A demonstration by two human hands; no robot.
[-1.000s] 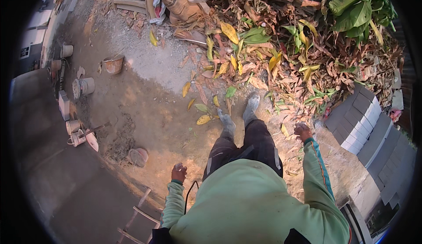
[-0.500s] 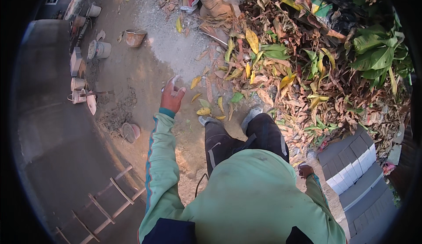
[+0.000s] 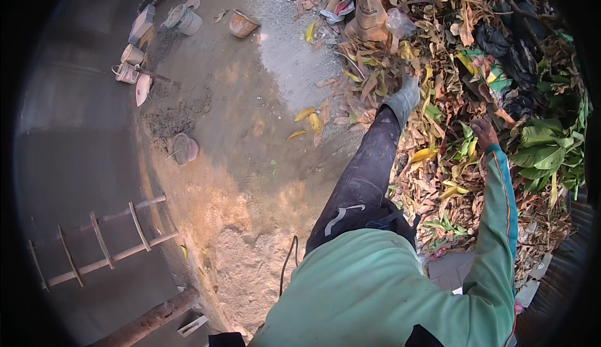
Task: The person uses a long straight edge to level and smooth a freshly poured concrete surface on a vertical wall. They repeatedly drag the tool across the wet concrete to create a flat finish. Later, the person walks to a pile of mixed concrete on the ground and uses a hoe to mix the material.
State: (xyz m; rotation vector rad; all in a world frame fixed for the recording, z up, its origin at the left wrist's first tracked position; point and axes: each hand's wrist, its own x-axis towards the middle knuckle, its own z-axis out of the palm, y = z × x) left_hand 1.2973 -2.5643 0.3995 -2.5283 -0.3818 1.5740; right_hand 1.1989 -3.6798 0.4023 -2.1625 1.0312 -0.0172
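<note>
My right hand [image 3: 484, 135] is out in front on the right, above a heap of dry leaves [image 3: 432, 187]. Its fingers look loosely bent, and no held thing shows in them. Close by it are yellowed leaves and a cluster of broad green leaves [image 3: 546, 143]. My left hand is out of view. One leg in dark trousers [image 3: 357, 178] stretches forward, and its grey boot [image 3: 404, 98] is at the edge of the leaf heap.
Left lie a wooden ladder [image 3: 109, 261] and a wooden log [image 3: 150, 316]. Several buckets, one pinkish [image 3: 184, 149], stand near wet mortar [image 3: 172, 112]. An orange-brown bucket [image 3: 242, 24] stands farther off. Ahead are a brown sack [image 3: 369, 15] and black plastic [image 3: 501, 43].
My body has turned and stepped toward the leaf heap on the right. The right hand has swung forward over the leaves. My left hand, open before, has left the view.
</note>
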